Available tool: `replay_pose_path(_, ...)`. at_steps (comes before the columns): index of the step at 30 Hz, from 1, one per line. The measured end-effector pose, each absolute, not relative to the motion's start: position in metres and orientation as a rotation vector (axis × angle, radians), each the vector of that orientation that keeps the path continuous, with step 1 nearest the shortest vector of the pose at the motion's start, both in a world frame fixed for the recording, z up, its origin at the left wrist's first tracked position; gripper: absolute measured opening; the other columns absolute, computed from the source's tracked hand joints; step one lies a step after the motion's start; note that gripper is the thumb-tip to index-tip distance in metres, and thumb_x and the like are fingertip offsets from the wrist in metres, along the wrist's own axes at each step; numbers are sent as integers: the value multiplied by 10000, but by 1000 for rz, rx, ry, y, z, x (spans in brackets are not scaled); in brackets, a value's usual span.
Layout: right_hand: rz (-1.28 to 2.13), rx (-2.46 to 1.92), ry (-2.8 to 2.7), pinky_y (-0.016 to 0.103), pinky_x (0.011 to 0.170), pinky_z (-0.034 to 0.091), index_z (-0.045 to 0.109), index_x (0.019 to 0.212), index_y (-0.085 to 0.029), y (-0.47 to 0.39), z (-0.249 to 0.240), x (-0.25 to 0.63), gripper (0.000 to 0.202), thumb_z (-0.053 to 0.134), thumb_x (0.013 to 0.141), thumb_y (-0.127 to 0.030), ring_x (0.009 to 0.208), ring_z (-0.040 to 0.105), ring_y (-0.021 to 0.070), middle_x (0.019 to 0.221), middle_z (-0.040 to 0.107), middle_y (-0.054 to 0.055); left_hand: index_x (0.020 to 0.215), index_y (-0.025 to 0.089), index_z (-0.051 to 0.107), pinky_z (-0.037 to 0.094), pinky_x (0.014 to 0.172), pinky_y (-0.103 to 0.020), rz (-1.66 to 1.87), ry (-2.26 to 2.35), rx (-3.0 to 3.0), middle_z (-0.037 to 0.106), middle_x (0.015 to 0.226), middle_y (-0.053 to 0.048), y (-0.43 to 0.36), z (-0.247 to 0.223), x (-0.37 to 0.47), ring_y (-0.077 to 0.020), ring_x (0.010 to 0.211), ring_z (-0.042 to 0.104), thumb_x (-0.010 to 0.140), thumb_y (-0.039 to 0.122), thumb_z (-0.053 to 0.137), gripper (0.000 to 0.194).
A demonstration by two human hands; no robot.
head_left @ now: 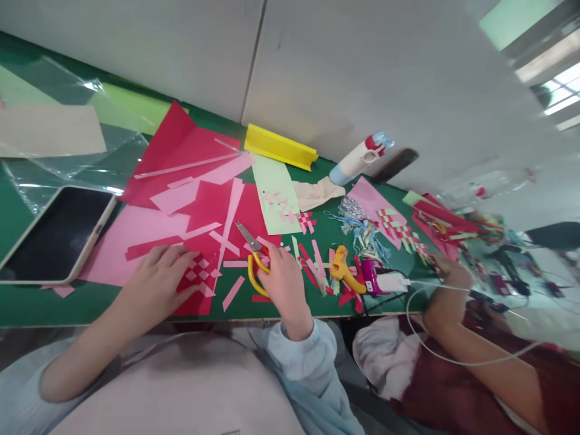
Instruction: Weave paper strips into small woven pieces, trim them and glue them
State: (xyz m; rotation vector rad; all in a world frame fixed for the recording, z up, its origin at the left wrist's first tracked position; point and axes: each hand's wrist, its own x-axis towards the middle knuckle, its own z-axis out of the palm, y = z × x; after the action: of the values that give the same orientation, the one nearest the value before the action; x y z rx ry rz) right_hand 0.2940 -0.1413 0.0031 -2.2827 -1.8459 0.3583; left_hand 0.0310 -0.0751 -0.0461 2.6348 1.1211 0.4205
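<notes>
As the right hand [289, 281] clasps scissors [254, 242] near the table edge [244, 318], the left hand [158, 278] splays on paper [194, 304].

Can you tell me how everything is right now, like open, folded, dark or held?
Scissors: held, blades pointing away from the person; unclear if fully shut
Right hand: closed around the scissors' handles
Left hand: palm down, touching the checked paper
Checked paper: red and pink, partly checked
Phone: lying flat, screen dark
Yellow strip: folded lengthwise
</notes>
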Motion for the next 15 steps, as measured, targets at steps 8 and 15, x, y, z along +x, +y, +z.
replay_pose_path(8, 418, -2384, -1788, 419, 949, 531, 570, 1308, -93, -132, 0, 294, 424, 651, 906, -198, 1127, 652, 313, 1192, 668, 188, 1373, 228, 585, 431, 1041, -617, 307, 1121, 2552, 644, 1356, -174, -70, -48, 35, -429, 1261, 545, 872, 393, 527, 531)
replay_pose_path(15, 433, -2329, -1814, 459, 982, 524, 506, 1403, -107, -135, 3, 296, 469, 588, 948, -189, 1180, 622, 330, 1265, 622, 205, 1378, 183, 577, 536, 925, -575, 368, 1089, 2454, 614, 1289, -226, -66, -38, 43, -429, 1135, 625, 818, 370, 534, 592)
